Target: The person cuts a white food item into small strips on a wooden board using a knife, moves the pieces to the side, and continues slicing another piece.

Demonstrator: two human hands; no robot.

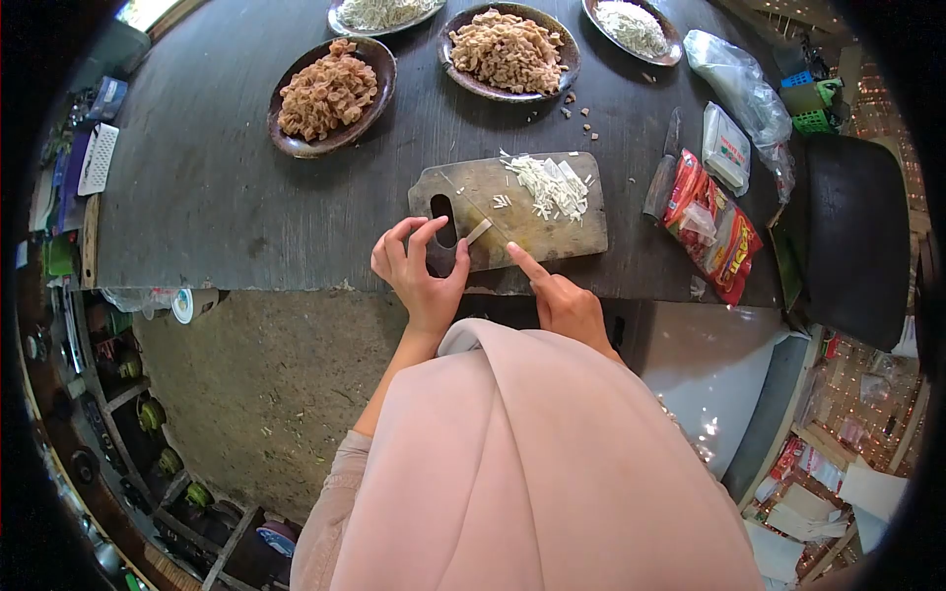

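Cutting board (552, 231) sits at the table's (197, 197) near edge. Left hand (419, 266) pinches a pale strip (479, 231) on the board's near-left part. Right hand (564, 300) is closed on a knife (473, 209), forefinger along the spine. Risk: the blade is just beside the left thumb, so a skidding strip likely means a nick.

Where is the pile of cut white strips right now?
Head view: the pile of white strips lies on the far right part of the cutting board, beyond the knife in the right hand and left of the red packet.

place: home kitchen | evidence: wooden cutting board (522, 212) on dark table (197, 187), bowls of fried snacks (330, 94), red packets (714, 227)
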